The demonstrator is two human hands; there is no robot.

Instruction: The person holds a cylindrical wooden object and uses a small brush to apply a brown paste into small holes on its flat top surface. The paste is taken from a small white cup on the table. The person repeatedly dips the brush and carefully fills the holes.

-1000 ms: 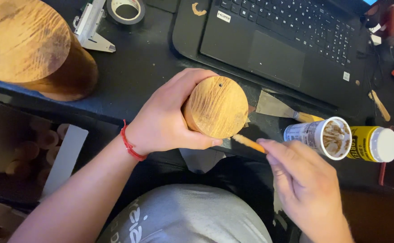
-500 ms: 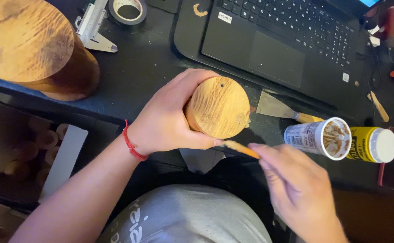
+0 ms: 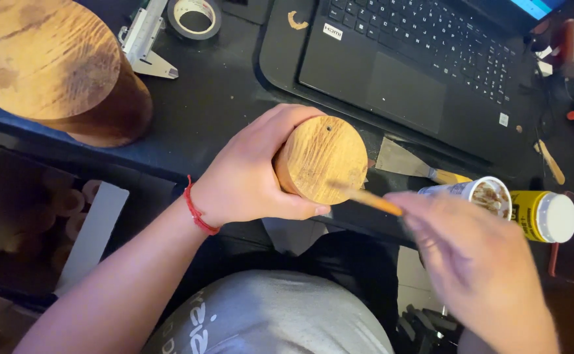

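My left hand point(image 3: 251, 174) grips a small wooden cylinder point(image 3: 321, 159) from the left, its round grained end facing up, with a small hole near the top edge. My right hand point(image 3: 474, 259), blurred with motion, holds a thin wooden stick point(image 3: 365, 196) whose tip lies over the lower part of the cylinder's end face. Just right of the stick stands an open pot point(image 3: 487, 195) with brown paste inside.
A larger wooden cylinder point(image 3: 54, 69) stands at the upper left. A black laptop point(image 3: 424, 65) lies behind the hands, with a putty knife point(image 3: 408, 162) at its front edge. A yellow bottle with a white cap point(image 3: 544, 215), a tape roll point(image 3: 195, 16) and a caliper point(image 3: 144, 42) lie nearby.
My right hand has moved left and up, so the stick's tip went from below the cylinder's edge onto its end face. My left hand and the cylinder stay nearly still.
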